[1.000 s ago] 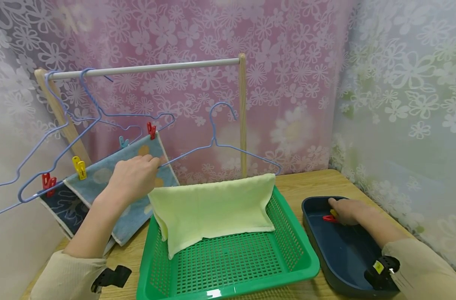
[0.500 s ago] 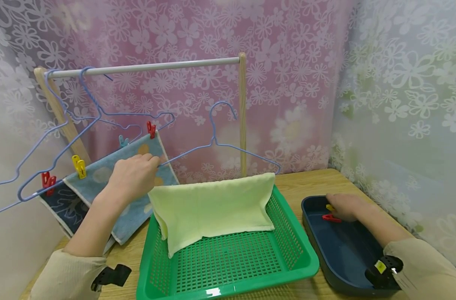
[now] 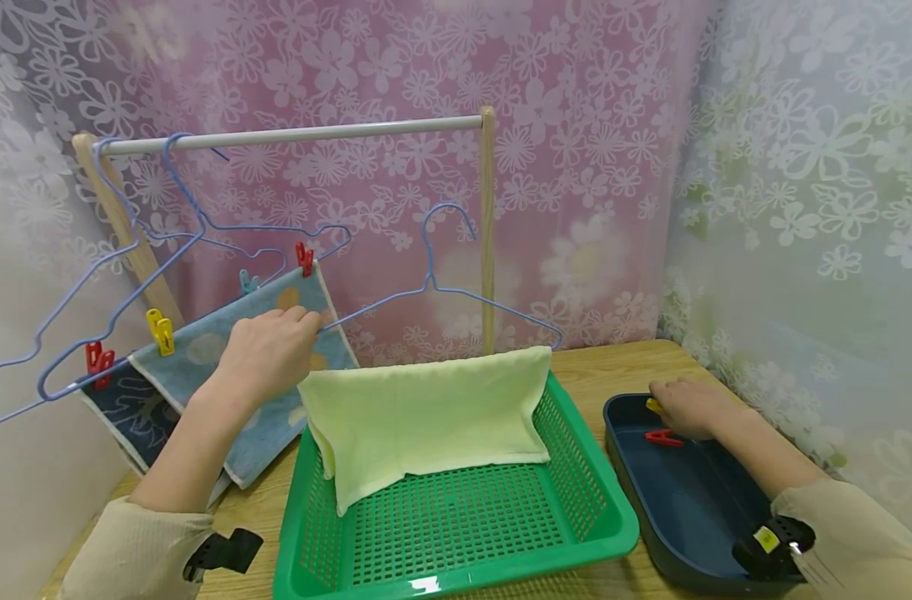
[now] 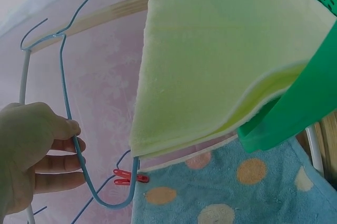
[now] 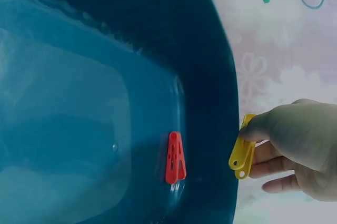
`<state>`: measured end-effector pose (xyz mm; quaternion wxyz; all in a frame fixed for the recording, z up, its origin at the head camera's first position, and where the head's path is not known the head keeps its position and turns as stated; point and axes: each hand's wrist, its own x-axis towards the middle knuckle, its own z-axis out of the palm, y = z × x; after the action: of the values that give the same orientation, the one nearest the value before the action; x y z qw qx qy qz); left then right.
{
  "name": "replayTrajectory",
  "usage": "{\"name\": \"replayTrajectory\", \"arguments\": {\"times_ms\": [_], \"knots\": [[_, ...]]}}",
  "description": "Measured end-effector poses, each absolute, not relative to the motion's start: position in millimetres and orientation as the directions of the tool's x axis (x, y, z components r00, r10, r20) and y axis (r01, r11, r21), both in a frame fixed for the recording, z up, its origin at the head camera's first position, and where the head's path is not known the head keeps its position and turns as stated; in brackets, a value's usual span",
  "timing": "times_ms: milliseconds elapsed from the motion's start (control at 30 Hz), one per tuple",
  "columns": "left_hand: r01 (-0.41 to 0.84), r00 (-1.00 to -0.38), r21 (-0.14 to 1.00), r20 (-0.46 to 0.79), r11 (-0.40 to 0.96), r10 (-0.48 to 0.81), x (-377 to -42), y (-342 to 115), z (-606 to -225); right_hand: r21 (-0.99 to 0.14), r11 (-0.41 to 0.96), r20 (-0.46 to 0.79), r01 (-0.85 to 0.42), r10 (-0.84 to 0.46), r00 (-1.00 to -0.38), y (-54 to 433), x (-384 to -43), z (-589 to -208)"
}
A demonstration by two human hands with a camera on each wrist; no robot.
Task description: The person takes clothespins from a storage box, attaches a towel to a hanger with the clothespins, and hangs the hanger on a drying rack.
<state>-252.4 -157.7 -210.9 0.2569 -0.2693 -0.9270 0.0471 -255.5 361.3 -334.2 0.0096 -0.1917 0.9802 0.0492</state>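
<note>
My left hand point(image 3: 270, 350) pinches the left arm of a blue wire hanger point(image 3: 384, 305); in the left wrist view, thumb and fingers meet on the wire. A pale yellow towel point(image 3: 433, 417) is draped over that hanger's lower bar, its bottom hanging into a green basket point(image 3: 617, 533). At the right, my right hand point(image 3: 692, 407) is over the far end of a dark blue tub point(image 3: 643, 517). Between its thumb and fingers it holds a yellow clothespin point(image 5: 243, 153), clearest in the right wrist view. A red clothespin point(image 5: 175, 158) lies in the tub.
A rack with a white rod point(image 3: 336, 132) and wooden posts stands behind. Two blue hangers on it carry a dark towel point(image 3: 137, 417) and a light blue spotted towel point(image 3: 261, 433), fixed with red, yellow and blue clothespins. Patterned curtains point(image 3: 576, 167) surround the wooden table point(image 3: 598, 360).
My right hand has risen slightly from the tub with the yellow clothespin, leaving the red clothespin lying there. My left hand and the hanger stay nearly still.
</note>
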Motion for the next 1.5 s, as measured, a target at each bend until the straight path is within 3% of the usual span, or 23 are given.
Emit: {"name": "replayTrajectory", "arguments": {"times_ms": [267,800,1500], "knots": [[0.476,-0.714,-0.240,0.457,0.846,0.531,-252.5,-157.7,-210.9,0.004,0.925,0.026,-0.380,-0.379,-0.925,349.8,-251.4,-325.5],[0.473,-0.700,-0.261,0.469,0.842,0.538,-249.7,-156.2,-211.4,0.053,0.890,0.138,-0.454,-0.456,-0.879,331.3,-244.4,-305.6],[0.476,-0.704,-0.244,0.469,0.845,0.533,-247.9,-155.1,-210.3,0.017,0.827,0.292,-0.562,-0.542,-0.788,304.4,-236.1,-279.1]]}}
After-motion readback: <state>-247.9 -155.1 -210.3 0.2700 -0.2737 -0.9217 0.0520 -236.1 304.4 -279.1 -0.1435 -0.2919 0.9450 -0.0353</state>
